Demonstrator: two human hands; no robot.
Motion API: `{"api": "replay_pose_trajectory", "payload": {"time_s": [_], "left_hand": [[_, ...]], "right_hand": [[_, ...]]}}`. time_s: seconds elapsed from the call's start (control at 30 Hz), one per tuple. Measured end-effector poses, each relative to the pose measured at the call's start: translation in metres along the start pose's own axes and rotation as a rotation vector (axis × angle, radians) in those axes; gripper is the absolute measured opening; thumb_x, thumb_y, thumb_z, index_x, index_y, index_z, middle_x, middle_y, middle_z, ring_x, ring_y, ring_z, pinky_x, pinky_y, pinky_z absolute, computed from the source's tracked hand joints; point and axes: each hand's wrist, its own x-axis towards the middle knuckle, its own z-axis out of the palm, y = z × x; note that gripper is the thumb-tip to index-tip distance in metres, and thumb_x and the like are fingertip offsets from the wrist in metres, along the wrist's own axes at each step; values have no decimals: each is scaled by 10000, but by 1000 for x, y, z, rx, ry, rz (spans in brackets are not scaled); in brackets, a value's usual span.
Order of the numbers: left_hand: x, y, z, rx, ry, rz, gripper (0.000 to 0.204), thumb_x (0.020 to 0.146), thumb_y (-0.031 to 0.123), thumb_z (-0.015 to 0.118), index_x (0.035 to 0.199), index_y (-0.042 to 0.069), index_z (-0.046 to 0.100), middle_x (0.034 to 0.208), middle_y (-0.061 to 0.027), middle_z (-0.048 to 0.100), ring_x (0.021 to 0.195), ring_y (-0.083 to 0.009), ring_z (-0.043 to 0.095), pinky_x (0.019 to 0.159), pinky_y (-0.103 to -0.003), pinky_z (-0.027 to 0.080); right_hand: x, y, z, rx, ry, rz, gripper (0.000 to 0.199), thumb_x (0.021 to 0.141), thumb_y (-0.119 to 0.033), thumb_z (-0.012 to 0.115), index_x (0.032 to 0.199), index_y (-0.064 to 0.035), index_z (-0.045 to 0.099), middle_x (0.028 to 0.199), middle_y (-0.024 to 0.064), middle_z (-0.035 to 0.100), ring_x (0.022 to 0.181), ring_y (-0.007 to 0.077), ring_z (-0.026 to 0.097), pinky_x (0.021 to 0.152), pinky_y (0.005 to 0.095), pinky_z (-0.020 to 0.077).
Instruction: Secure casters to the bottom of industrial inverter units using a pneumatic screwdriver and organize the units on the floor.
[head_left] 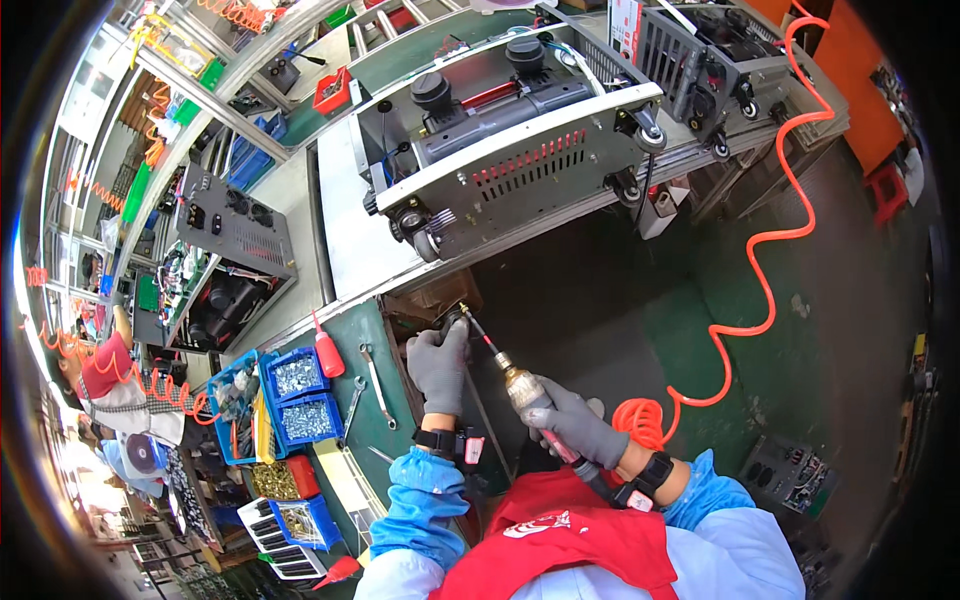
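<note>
While right hand [582, 422] holds driver [524, 388] (one), wrenches [377, 387]: two.

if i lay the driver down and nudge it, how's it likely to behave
The driver would probably roll, since its visible body looks rounded. It is likely weighted toward that thick body, as the shaft looks slim. It seems stiff rather than floppy: the shaft runs straight out from the body.

On the green tabletop [353, 325], two blue bins [312, 440] of small metal parts [298, 376] sit near a red squeeze bottle [328, 354] and two wrenches [377, 385] (both silvery). Farther off, to the left, stands a gray machine cabinet [225, 232].
</note>
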Motion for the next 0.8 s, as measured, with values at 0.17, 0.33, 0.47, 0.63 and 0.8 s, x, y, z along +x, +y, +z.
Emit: {"api": "replay_pose_trajectory", "payload": {"time_s": [0.17, 0.33, 0.47, 0.63, 0.8], "left_hand": [[13, -4, 14, 85, 265, 217, 443, 752, 416, 750, 713, -13, 647, 865, -166, 571, 860, -311, 580, 786, -414, 461], [65, -21, 50, -596, 20, -34, 373, 895, 299, 683, 714, -26, 653, 684, -45, 588, 600, -129, 512, 571, -302, 413], [105, -29, 80, -746, -52, -60, 350, 933, 255, 653, 736, -35, 668, 629, 7, 563, 542, -65, 470, 513, -239, 364], [127, -27, 102, -719, -11, -26, 340, 937, 294, 648, 739, 18, 651, 617, 25, 537, 545, -57, 459, 505, -226, 354], [133, -23, 108, -702, -24, -46, 308, 940, 255, 649, 848, -36, 693, 725, -2, 582, 599, -65, 483, 536, -239, 381]], "right_hand": [[27, 5, 0, 69, -23, -16, 613, 893, -212, 622, 1441, -69, 386, 784, 33, 583, 618, 97, 572, 527, 263, 486], [84, 15, -5, 212, 2, 0, 596, 903, -233, 618, 1434, -81, 393, 777, 35, 577, 622, 105, 573, 536, 270, 489], [136, 29, -14, 176, 16, -8, 594, 909, -248, 623, 1440, -112, 395, 765, 30, 572, 627, 97, 563, 545, 276, 486], [169, 38, -16, 257, 119, -43, 558, 890, -145, 646, 1402, -96, 428, 763, 25, 577, 585, 77, 537, 503, 239, 444], [180, 39, -15, 296, 128, -61, 541, 887, -108, 642, 1386, -88, 433, 765, 26, 582, 562, 79, 534, 474, 233, 440]]}}
